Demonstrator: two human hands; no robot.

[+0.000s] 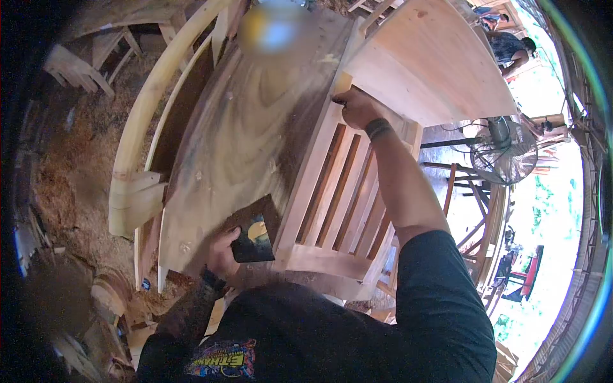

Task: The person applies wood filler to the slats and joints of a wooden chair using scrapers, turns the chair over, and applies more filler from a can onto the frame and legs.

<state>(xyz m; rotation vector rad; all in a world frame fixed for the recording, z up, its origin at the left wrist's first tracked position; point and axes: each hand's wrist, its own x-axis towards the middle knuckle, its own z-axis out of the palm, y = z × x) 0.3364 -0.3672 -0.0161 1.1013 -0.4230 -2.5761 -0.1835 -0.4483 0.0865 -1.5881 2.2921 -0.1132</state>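
Observation:
My left hand pinches the edge of a dark, square sheet that looks like sandpaper, which has a pale yellow patch. The sheet lies over the broad, brown wooden panel. Farther up, my right hand, with a dark band at the wrist, is closed at the inner corner of a slatted wooden seat frame. A small tan piece shows at its fingers, against the wood; its kind is unclear. Several wooden slats run below my right forearm.
A smooth, pale wooden panel rises beyond my right hand. Curved wooden parts stand at the left, above a sawdust-covered floor. A fan stands at the right, and another person is at the upper right.

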